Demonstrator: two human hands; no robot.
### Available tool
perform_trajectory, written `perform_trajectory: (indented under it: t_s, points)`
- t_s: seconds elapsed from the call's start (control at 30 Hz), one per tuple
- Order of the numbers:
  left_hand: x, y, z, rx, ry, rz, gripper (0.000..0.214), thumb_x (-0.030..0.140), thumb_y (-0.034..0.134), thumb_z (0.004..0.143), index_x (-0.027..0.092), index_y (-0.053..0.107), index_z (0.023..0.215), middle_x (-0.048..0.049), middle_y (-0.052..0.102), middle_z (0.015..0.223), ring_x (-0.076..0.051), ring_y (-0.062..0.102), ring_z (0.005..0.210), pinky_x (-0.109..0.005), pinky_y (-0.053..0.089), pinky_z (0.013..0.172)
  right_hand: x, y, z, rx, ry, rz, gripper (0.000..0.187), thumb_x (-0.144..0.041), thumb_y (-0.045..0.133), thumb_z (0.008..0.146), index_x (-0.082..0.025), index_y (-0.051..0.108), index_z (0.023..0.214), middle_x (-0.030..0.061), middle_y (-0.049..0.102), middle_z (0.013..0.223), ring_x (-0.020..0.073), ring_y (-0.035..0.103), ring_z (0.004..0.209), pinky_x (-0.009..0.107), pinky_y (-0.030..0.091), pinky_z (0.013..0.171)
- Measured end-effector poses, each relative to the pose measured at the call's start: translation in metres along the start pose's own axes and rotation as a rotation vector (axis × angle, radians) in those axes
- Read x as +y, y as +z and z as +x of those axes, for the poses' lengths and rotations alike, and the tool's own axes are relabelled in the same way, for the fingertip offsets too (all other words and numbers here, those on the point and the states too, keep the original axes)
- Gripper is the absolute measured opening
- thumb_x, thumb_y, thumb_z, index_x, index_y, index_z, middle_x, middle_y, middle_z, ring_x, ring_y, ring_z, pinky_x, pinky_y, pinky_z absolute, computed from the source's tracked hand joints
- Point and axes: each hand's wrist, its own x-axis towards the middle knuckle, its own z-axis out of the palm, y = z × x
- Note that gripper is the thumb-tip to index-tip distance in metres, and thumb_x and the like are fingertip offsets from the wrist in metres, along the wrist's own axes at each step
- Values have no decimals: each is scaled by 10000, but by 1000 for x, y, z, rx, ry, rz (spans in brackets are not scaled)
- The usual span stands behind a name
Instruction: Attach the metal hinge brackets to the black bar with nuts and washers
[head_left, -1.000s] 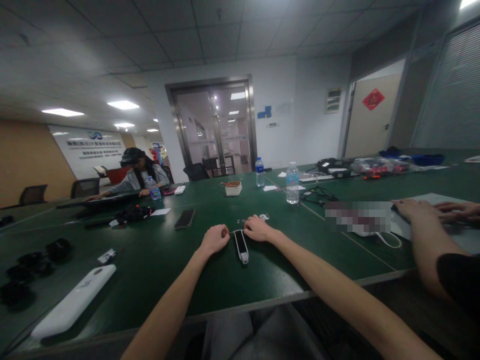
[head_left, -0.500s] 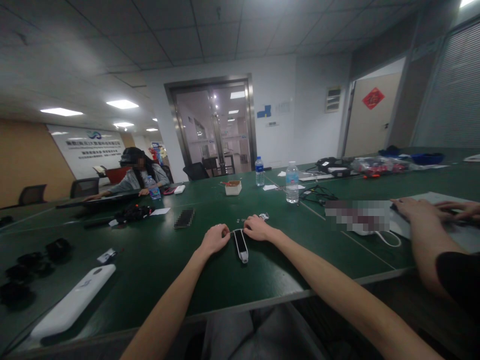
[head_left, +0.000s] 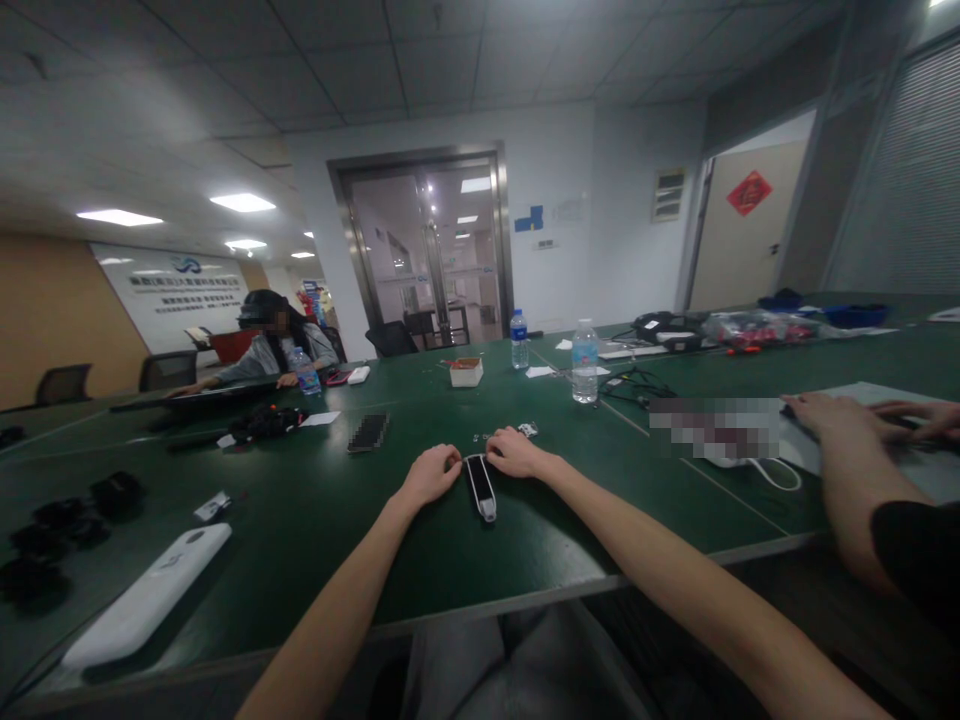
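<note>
A slim white device with a long black face (head_left: 480,485) lies on the green table in front of me, its narrow end pointing towards me. My left hand (head_left: 433,473) is closed at the far left corner of the device, thumb and fingertips curled together. Across from it, my right hand (head_left: 517,453) is closed by the far right corner, its fingertips bent down close to the device's edge. Whatever the fingertips of either hand pinch is too small to make out. Beyond the right hand lie small white scraps (head_left: 528,430) and several tiny pieces.
A dark, blurred-out phone-like slab (head_left: 368,433) lies left of my hands. A small box (head_left: 466,373) and water bottles (head_left: 585,362) stand farther back. A long white case (head_left: 150,597) lies front left. At right, a co-worker's hands (head_left: 840,415) rest over a laptop.
The view has shifted very slightly. Both hands stay beside the far end of the device, and the device lies in the same place.
</note>
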Motion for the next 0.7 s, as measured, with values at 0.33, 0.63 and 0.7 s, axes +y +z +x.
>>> perform_trajectory:
  t_s: [0.33,0.63,0.7]
  points:
    - [-2,2,0,14,25,-12,125,239,526,864,183,638,870,-27,617,807,-176,573,731,-272,414,657,-2,-5,-2,25,55,21,273,-243,416,904,-188,683,907,90,617,966,214,514,926,311,366,824]
    - [-2,2,0,20,19,-8,121,232,539,854,184,648,873,-25,619,793,-174,577,723,-266,416,652,4,-1,-4,34,192,-19,431,-351,368,915,-227,517,1300,139,468,1267,303,360,1171,481,275,973]
    - [-1,2,1,18,18,-5,121,231,540,853,184,650,870,-27,622,794,-174,578,721,-264,416,651,6,3,-3,10,213,-24,460,-395,344,924,-245,494,1332,148,450,1290,324,345,1194,512,251,980]
